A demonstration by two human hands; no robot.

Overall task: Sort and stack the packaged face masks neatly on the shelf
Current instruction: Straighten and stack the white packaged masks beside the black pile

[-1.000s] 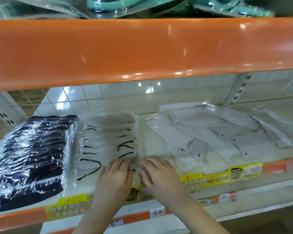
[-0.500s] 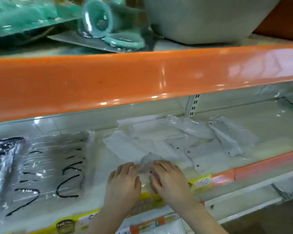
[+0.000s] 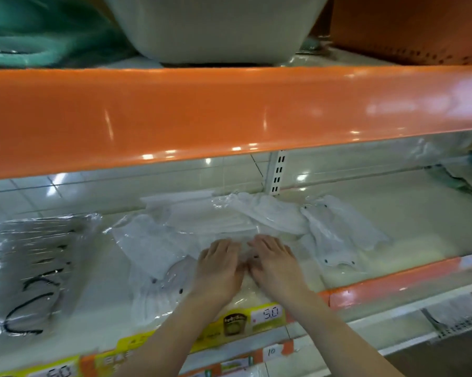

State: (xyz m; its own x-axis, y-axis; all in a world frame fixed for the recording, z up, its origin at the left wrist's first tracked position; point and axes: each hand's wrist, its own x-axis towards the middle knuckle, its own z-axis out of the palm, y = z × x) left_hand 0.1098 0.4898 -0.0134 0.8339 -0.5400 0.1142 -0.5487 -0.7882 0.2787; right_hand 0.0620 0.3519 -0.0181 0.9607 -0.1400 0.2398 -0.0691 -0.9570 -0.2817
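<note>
A: White face masks in clear crinkly plastic packets (image 3: 259, 213) lie in a loose, overlapping heap just beyond the fingertips, on the cream lower shelf (image 3: 409, 213). Both hands sit there now, no longer at the pile with the black ear loops.

B: So the hands shifted?

A: Yes. A second ago they were squaring the neat stack of clear-wrapped masks with black ear loops (image 3: 36, 270); now that stack sits well off to the left of the fingers, untouched. I judge that pile done and the white heap next.

B: Left hand (image 3: 218, 268)?

A: Palm down, fingers straight and close together, lying flat on a packet. No pinch visible.

B: Right hand (image 3: 277, 263)?

A: Same, palm down, fingers slightly fanned, pressing the plastic. Thumbs nearly meet between the two hands. Can't tell whether any fingertip hooks an edge underneath.

B: Other changes?

A: Half a second ago the hands were nearer the shelf lip; now the fingertips reach deeper into the heap. One white packet (image 3: 158, 289) lies just left of the left fingers, another pair (image 3: 338, 235) right of the right fingers.

B: Above?

A: Glossy orange shelf edge (image 3: 229, 115), grey plastic tub (image 3: 213, 28) on top. Yellow price strip (image 3: 264, 315) below the wrists.
</note>
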